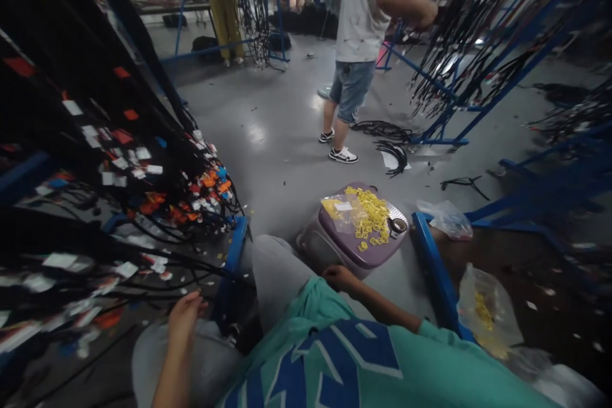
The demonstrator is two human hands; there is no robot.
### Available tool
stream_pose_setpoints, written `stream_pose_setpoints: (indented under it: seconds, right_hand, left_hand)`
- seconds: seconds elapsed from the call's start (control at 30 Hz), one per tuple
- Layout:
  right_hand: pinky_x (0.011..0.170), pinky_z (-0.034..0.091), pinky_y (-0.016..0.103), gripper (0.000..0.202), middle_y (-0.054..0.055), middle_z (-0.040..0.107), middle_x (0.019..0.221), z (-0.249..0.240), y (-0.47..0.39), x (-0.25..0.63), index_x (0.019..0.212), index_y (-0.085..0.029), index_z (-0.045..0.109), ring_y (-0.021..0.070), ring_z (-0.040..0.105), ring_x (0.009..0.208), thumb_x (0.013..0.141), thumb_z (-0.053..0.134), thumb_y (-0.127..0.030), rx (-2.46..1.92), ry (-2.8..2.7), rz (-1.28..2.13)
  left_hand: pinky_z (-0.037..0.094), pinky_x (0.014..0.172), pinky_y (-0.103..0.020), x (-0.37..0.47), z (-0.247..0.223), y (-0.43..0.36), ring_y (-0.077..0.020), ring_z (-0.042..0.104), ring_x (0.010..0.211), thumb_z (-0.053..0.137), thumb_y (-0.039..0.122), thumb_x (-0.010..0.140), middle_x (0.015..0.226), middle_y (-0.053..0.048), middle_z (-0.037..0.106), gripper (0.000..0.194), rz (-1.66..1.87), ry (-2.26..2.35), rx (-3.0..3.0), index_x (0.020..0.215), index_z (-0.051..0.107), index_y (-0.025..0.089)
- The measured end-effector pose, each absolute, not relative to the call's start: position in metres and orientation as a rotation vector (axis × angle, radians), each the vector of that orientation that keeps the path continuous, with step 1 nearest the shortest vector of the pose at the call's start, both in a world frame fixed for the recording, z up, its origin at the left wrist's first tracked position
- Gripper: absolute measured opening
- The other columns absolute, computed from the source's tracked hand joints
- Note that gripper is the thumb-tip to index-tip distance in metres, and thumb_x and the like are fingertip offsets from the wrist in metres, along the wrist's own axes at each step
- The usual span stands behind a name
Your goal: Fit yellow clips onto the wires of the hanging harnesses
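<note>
My left hand is over my left knee, its fingers pinched beside the ends of black cables; what they hold, if anything, is too small to make out. My right hand hangs by the near edge of a purple stool, with its fingers curled together and their contents hidden. On the stool lies a loose heap of small yellow plastic pieces. A clear plastic bag with more yellow pieces rests at the heap's left side, and a roll of tape at its right.
Cable bundles with white, orange and blue connectors hang at left. A blue frame runs along the right, with a bag of yellow pieces beside it. A person stands ahead at a cable rack; another person stands farther back.
</note>
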State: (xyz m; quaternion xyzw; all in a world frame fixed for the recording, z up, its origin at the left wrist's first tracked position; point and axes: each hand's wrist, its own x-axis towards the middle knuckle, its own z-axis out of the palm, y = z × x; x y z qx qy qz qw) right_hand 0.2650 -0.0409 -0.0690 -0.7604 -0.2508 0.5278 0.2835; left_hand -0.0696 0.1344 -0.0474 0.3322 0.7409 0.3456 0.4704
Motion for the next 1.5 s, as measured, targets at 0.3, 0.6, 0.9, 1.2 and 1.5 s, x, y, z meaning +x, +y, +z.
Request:
stream_pose_setpoints:
  seconds: [0.3, 0.6, 0.9, 1.2, 1.5]
  right_hand:
    - [0.043, 0.035, 0.016, 0.018, -0.007, 0.048, 0.056, -0.076, -0.049, 0.278, 0.075, -0.011, 0.058, 0.0032, 0.043, 0.044, 0.090, 0.053, -0.020, -2.071, -0.645, 1.372]
    - [0.066, 0.043, 0.022, 0.014, 0.000, 0.063, 0.067, -0.094, -0.052, 0.308, 0.073, -0.011, 0.065, 0.0117, 0.058, 0.066, 0.073, 0.051, -0.007, -2.128, -0.618, 0.909]
    - [0.077, 0.045, 0.030, 0.026, 0.007, 0.068, 0.080, -0.114, -0.093, 0.344, 0.072, -0.016, 0.062, 0.0195, 0.060, 0.079, 0.077, 0.043, -0.033, -2.177, -0.567, 0.466]
    - [0.083, 0.045, 0.040, 0.035, 0.012, 0.068, 0.090, -0.126, -0.103, 0.363, 0.083, -0.017, 0.063, 0.0245, 0.059, 0.087, 0.081, 0.035, -0.039, -2.224, -0.616, 0.197]
    - [0.079, 0.048, 0.034, 0.028, 0.010, 0.069, 0.084, -0.130, -0.077, 0.326, 0.080, -0.019, 0.064, 0.0211, 0.063, 0.082, 0.081, 0.041, -0.034, -2.081, -1.027, 0.269]
  left_hand:
    - [0.042, 0.050, -0.024, -0.064, -0.039, 0.135, -0.0132, 0.055, 0.043, 0.058, 0.006, 0.057, 0.049, 0.003, 0.056, 0.011, 0.761, 1.819, 0.763, 0.065, 0.056, 0.014]
    - [0.044, 0.053, -0.022, -0.060, -0.039, 0.136, -0.0116, 0.053, 0.043, 0.058, 0.004, 0.055, 0.047, 0.005, 0.055, 0.015, 0.781, 1.848, 0.691, 0.063, 0.056, 0.017]
    - [0.043, 0.051, -0.020, -0.060, -0.046, 0.138, -0.0101, 0.053, 0.042, 0.057, 0.002, 0.056, 0.045, 0.006, 0.055, 0.016, 0.778, 1.825, 0.726, 0.065, 0.056, 0.015]
    - [0.043, 0.050, -0.019, -0.059, -0.052, 0.137, -0.0089, 0.053, 0.043, 0.055, 0.003, 0.058, 0.047, 0.007, 0.055, 0.016, 0.747, 1.840, 0.780, 0.068, 0.055, 0.015]
    - [0.042, 0.049, -0.021, -0.074, -0.066, 0.128, -0.0126, 0.055, 0.048, 0.060, 0.010, 0.060, 0.050, 0.003, 0.055, 0.013, 0.687, 1.848, 0.853, 0.071, 0.054, 0.014]
